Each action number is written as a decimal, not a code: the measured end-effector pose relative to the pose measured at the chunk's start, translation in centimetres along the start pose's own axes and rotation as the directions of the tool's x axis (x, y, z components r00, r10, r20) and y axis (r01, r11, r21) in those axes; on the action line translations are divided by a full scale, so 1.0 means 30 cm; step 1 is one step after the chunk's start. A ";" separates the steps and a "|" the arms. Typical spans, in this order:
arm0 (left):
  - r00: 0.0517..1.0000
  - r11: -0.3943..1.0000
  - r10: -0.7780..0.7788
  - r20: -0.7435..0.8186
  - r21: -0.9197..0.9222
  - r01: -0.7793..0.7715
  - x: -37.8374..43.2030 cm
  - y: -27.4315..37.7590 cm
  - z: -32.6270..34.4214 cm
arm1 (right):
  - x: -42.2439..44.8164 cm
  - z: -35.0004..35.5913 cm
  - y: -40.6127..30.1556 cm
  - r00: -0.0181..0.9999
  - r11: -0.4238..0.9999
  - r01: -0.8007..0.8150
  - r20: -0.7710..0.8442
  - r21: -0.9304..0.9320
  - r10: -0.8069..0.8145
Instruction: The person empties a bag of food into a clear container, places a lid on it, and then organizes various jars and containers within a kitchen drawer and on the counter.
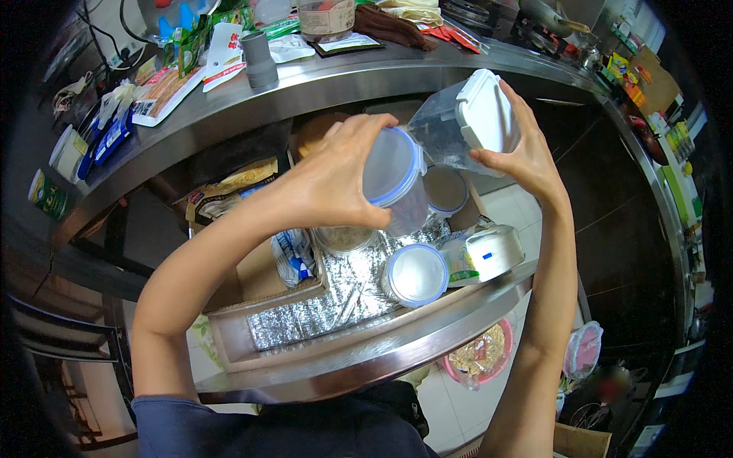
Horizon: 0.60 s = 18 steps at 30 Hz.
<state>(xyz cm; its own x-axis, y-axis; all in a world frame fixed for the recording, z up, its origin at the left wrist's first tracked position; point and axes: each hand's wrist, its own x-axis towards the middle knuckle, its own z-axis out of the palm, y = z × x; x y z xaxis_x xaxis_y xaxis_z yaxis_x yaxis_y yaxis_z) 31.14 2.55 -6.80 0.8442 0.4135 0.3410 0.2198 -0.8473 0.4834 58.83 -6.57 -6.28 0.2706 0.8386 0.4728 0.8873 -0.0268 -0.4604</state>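
My left hand [335,177] is wrapped around a clear round storage canister [409,212] with a blue-rimmed snap lid, tilted above the open drawer. In my right hand [529,154] is a larger clear rectangular container [441,123], gripped at its white lid and tipped on its side, above the drawer's far right corner. Below them, the drawer is lined with silver foil [343,303]. Another blue-rimmed canister [417,275] stands near the drawer front, and a similar round lid [445,190] shows farther back. A third round container [346,239] is partly hidden under my left hand.
A cardboard box [252,269] with food packets fills the drawer's left side. A pale package [495,252] lies at the right. The steel counter [343,77] overhangs the back, holding a grey pipe fitting [259,60] and a jar [326,20]. On the floor stands a pink basin [504,349].
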 end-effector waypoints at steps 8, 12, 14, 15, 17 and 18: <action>0.994 0.992 -0.069 0.087 -0.098 0.077 0.060 -0.100 0.174 | -0.004 -0.010 -0.002 0.998 0.998 -0.065 0.003 -0.011 0.065; 0.992 0.999 -0.022 0.125 -0.029 0.025 0.057 -0.113 0.257 | -0.008 -0.014 0.004 0.998 0.999 -0.053 -0.020 -0.015 0.052; 0.992 1.000 0.007 0.124 0.004 -0.008 0.052 -0.104 0.287 | -0.008 -0.014 0.007 0.998 0.998 -0.060 -0.023 -0.013 0.059; 0.992 0.999 0.035 0.124 0.035 -0.040 0.052 -0.099 0.301 | -0.006 -0.013 0.010 0.999 0.999 -0.033 -0.026 -0.004 0.033; 0.988 0.997 0.058 0.141 0.042 -0.065 0.054 -0.101 0.348 | -0.008 -0.013 0.015 1.000 1.000 -0.010 -0.029 0.001 0.010; 0.985 0.994 0.063 0.163 0.082 -0.078 0.052 -0.099 0.366 | -0.008 -0.014 0.011 1.000 1.000 -0.001 -0.029 0.013 0.001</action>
<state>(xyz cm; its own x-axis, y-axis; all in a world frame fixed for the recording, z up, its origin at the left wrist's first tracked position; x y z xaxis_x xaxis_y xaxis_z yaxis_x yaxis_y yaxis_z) 37.17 2.06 -16.56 0.9248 0.2991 0.2349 0.1931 -0.9014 0.3874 59.22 -7.00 -6.22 0.2820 0.8227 0.4936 0.8824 -0.0204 -0.4700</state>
